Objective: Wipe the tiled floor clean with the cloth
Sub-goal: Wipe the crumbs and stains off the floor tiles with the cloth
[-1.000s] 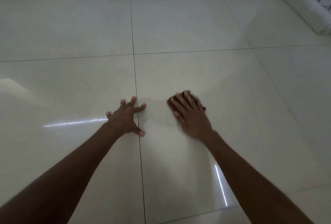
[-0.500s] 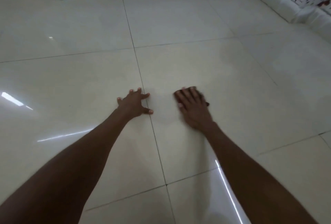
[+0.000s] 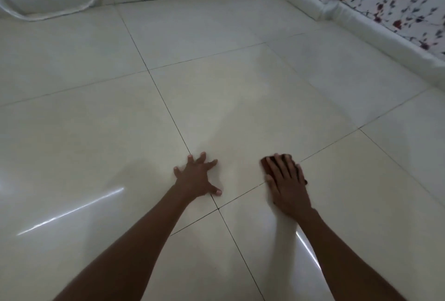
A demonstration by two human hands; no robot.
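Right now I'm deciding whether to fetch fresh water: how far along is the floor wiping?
Midway, at a guess. A duller swept patch on the tiled floor suggests some wiping is done. The right hand presses the cloth flat over a grout line; the left hand braces. Glossy tiles to the left look untouched.

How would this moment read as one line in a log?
step: wiping | right hand: flat on dark cloth | left hand: spread, braced on tiled floor | cloth: mostly hidden

The left hand (image 3: 196, 176) is spread flat on the tiled floor (image 3: 240, 108), fingers splayed. A dark cloth (image 3: 266, 164) is pressed to the floor beneath the flat right hand (image 3: 287, 186), over a grout line (image 3: 325, 146).
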